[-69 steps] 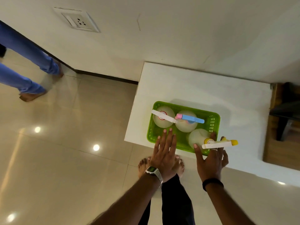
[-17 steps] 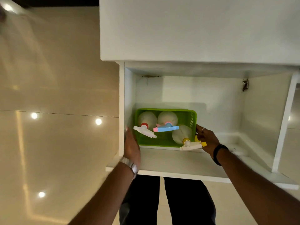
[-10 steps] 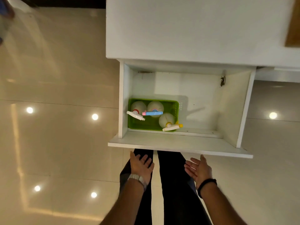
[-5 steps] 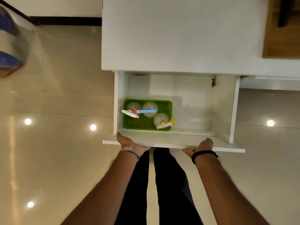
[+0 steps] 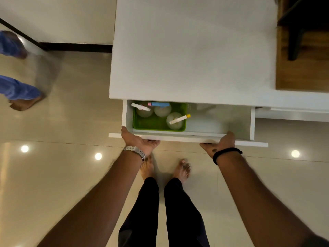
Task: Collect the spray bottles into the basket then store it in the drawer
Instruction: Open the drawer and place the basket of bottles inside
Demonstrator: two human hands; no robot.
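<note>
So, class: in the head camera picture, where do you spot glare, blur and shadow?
Head view: round ceiling-light glare spots on the glossy floor; motion blur on the passer-by's blue trouser legs at far left; the cabinet top shades the back of the drawer, dimming the green basket and spray bottles.

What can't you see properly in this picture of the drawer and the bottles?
- Green basket: its back edge is hidden under the white cabinet top.
- Spray bottles: labels too small to read.
- Left hand and right hand: fingers hidden beneath the drawer front.
- Another person's legs: blurred, cut off by the left edge.
</note>
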